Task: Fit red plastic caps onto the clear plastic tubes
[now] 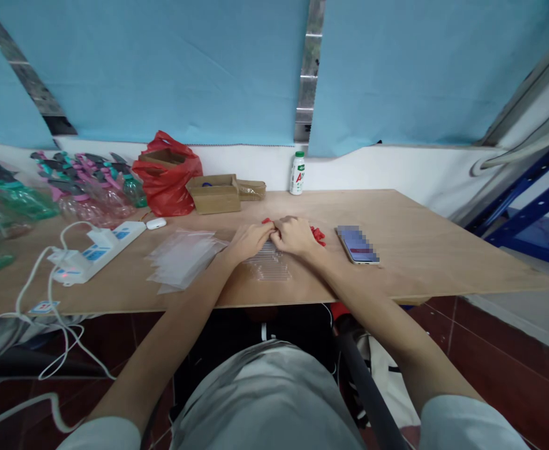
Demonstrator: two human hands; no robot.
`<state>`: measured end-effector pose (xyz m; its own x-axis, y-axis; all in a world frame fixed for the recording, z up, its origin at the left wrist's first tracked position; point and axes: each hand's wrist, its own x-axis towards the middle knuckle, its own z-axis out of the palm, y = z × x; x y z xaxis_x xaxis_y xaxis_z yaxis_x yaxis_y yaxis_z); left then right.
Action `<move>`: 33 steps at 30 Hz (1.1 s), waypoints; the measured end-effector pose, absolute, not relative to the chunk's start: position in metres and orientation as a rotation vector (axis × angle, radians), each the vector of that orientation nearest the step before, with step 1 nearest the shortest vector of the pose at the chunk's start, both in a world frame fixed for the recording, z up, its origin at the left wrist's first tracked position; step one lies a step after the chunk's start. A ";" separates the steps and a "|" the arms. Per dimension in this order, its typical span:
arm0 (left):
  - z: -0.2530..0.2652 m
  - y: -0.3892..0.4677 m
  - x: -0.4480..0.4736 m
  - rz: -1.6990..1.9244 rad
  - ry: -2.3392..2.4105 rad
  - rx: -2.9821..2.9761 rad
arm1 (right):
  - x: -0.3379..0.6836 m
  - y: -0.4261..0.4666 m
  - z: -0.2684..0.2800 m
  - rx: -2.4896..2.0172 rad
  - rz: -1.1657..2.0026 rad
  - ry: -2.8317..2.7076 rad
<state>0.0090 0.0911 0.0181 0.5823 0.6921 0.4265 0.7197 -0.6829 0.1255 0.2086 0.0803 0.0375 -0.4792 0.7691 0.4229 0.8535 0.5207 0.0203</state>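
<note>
My left hand (252,241) and my right hand (296,235) meet over the far end of a row of thin clear plastic tubes (271,270) lying on the table. The fingers of both hands are bent and pressed together, touching at the tips. What they pinch is hidden under them. A bit of red shows just beyond the left fingertips. Small red pieces (318,236) lie beside the right hand, partly covered by it. Left of my left forearm is a loose stack of clear plastic bags (181,257).
A phone (357,244) lies to the right. Behind are a white bottle (297,174), a cardboard box (214,195) and a red plastic bag (169,181). On the left are a power strip (91,259) with white cables, an earbud case (156,223) and several spray bottles (89,203).
</note>
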 end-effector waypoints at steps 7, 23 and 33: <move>0.018 0.091 0.010 -0.701 -1.221 -2.726 | 0.209 0.082 0.037 -1.297 -0.351 -2.428; 0.022 0.087 0.009 -0.789 -1.285 -2.733 | 0.221 0.093 0.031 -1.046 -0.305 -2.428; 0.021 0.089 0.006 -0.915 -1.505 -2.650 | 0.241 0.100 0.034 -0.984 -0.131 -2.349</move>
<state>0.0057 0.0894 0.0209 0.3871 0.7992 0.4599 0.7760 -0.5518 0.3057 0.2409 0.1003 0.0338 -0.5578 0.6218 0.5498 0.6791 0.7227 -0.1283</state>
